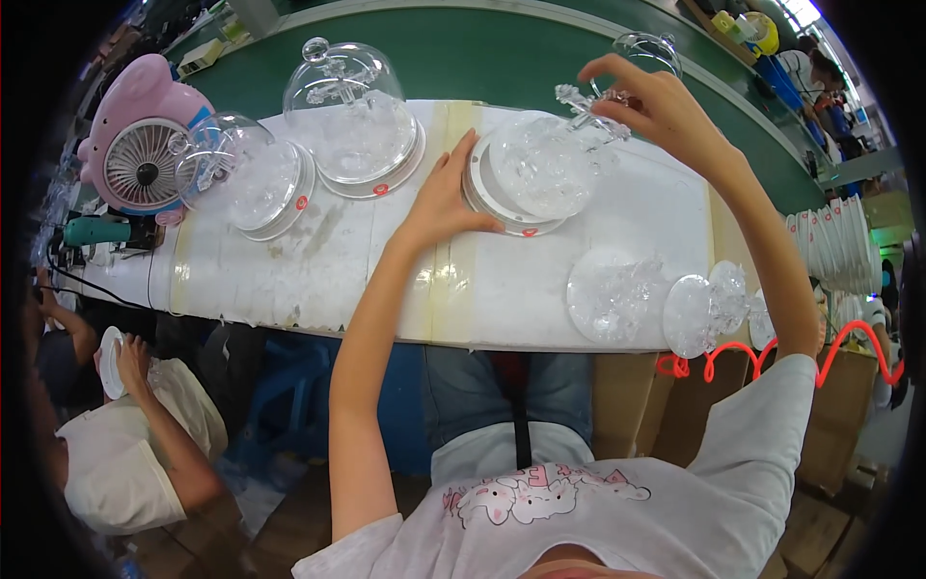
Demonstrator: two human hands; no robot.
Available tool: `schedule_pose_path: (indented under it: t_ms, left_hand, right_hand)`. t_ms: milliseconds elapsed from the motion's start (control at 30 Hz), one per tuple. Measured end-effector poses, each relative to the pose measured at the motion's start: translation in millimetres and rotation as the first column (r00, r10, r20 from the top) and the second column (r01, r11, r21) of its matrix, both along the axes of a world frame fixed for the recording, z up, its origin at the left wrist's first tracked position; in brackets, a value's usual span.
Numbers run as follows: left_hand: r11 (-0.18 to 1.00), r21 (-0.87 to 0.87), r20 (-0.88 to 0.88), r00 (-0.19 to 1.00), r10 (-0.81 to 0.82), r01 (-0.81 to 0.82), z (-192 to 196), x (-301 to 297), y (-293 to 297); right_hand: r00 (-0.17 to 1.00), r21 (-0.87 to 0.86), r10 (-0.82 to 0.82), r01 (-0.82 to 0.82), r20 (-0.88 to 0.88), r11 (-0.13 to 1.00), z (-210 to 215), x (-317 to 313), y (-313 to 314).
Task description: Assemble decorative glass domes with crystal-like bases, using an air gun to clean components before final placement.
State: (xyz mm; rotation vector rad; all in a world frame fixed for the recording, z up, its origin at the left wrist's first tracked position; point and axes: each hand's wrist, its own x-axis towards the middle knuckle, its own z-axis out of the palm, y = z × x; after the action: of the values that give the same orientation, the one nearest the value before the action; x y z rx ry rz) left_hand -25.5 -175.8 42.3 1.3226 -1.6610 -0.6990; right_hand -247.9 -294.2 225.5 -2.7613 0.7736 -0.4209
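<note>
My left hand rests flat on the white table, its fingers against the rim of a round white base that carries a clear crystal disc. My right hand is raised above that base and pinches a small clear crystal figure between its fingertips. A clear glass dome stands just behind that hand.
Two finished glass domes on white bases stand at the left. A pink desk fan sits beyond them. Loose crystal discs lie near the front right edge, stacked white bases further right. Another person sits lower left.
</note>
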Motion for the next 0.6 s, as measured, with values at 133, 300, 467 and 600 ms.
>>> schedule_pose_path:
  t_ms: [133,300,467,600]
  left_hand:
    - [1.000,0.017,0.026,1.000,-0.004,0.003,5,-2,0]
    - [0.998,0.056,0.064,0.998,-0.001,-0.003,6,-1,1]
    - [0.999,0.044,0.109,0.994,0.001,-0.006,5,-2,0]
    - [0.999,0.033,0.111,0.994,0.003,-0.007,4,-2,0]
  right_hand:
    - [0.982,-0.069,0.134,-0.143,-0.130,0.987,-6,11,-3]
    - [0.978,-0.106,0.146,-0.162,-0.150,0.981,-10,25,-2]
    - [0.975,-0.113,0.182,-0.196,-0.125,0.974,-13,35,-4]
    - [0.967,-0.094,0.206,-0.221,-0.151,0.971,-15,38,-10]
